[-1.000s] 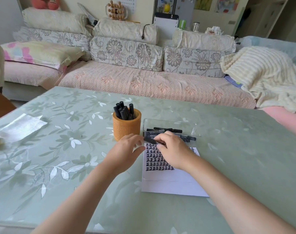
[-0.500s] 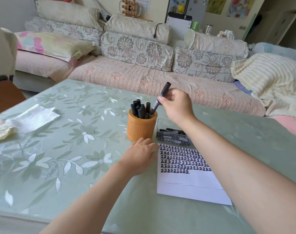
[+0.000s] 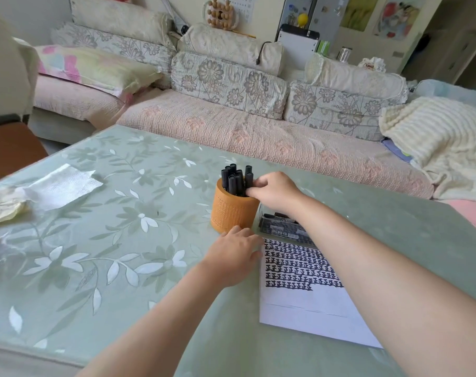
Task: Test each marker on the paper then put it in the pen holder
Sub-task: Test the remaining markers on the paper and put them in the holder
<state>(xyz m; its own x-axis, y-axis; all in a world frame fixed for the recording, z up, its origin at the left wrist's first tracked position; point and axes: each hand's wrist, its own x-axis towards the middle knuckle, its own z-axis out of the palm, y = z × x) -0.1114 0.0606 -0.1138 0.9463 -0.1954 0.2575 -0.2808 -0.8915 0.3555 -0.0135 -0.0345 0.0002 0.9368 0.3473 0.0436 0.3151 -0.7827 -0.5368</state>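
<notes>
Floral surface: right grip (image 3: 275, 190) pinches a marker (image 3: 248, 177), seating it in the pen holder (image 3: 231, 213); left grip (image 3: 232, 257) lies slack, likely steadying the paper (image 3: 307, 303)

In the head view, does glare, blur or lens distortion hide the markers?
Head view: daylight glare whitens the table on the left; wide-angle distortion bends the sofa at the edges; the markers in the pen holder and the right hand at them look sharp.

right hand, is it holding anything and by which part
A black marker, pinched by the right hand on the part sticking out of the pen holder. The left hand holds nothing.
</notes>
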